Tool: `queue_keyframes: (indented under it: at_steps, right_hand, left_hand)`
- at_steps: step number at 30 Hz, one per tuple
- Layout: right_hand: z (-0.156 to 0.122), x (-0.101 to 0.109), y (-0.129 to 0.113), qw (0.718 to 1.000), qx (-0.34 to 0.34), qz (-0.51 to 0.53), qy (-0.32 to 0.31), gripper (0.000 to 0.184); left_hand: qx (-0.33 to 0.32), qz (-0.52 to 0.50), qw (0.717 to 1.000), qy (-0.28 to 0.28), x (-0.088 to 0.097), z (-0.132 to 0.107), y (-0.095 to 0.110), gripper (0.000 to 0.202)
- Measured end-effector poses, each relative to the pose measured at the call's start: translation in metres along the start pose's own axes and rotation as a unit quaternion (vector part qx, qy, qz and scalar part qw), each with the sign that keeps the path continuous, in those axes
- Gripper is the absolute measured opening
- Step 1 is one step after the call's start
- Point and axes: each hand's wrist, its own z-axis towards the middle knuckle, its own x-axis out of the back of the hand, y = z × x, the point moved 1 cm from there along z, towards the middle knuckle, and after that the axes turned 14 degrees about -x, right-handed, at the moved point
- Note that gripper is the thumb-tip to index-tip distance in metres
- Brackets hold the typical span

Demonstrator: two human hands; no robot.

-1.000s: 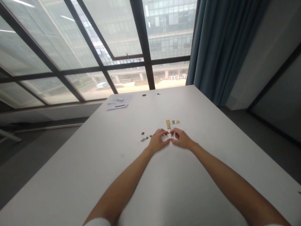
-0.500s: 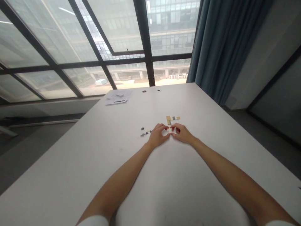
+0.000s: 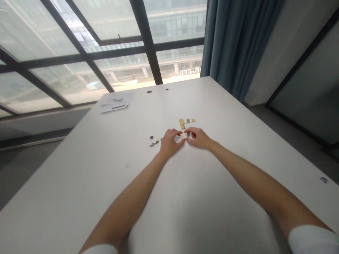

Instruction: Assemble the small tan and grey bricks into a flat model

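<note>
My left hand (image 3: 170,143) and my right hand (image 3: 200,138) meet fingertip to fingertip low over the white table. Between them is a small pale piece (image 3: 184,135), pinched by the thumbs and forefingers of both hands. Its exact kind is too small to make out. Just beyond my right fingertips lies a flat yellow, grey and white assembly of what look like toy bricks (image 3: 181,122). Several small dark and grey pieces (image 3: 152,145) are scattered left of my left hand, which partly hides one of them.
Papers (image 3: 116,106) lie at the table's far left corner. A dark round disc (image 3: 149,91) and a small dark item (image 3: 167,89) are near the far edge. A small dark object (image 3: 323,180) rests by the right edge. Windows and a blue curtain (image 3: 233,46) stand behind the table.
The head view has shifted right and down, so the scene sits farther left and higher. Both hands keep their pinch on the pale piece, with little visible movement over the table.
</note>
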Motion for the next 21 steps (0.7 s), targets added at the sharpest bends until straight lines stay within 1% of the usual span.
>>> queue_keyframes:
  at_steps: [5,12,16,21]
  right_hand:
    - [-0.0026,0.0035,-0.0069,1.0,0.004,-0.022,-0.003,0.033]
    - [-0.0048,0.0057,-0.009,0.998,0.015,-0.057,0.003,0.031]
    - [-0.0058,0.0043,-0.0088,0.997,0.008,-0.076,0.008,0.03]
    - [-0.0055,0.0058,-0.0096,0.997,0.003,-0.071,0.004,0.029]
  left_hand:
    - [-0.009,0.009,1.0,-0.006,-0.0009,0.001,0.0013,0.024]
    - [-0.027,0.01,1.0,-0.009,-0.0061,0.0046,-0.0055,0.027]
    - [-0.03,0.004,1.0,0.0,-0.0067,0.006,-0.0056,0.027]
    - [-0.021,-0.012,1.0,0.011,-0.0066,0.009,-0.004,0.026]
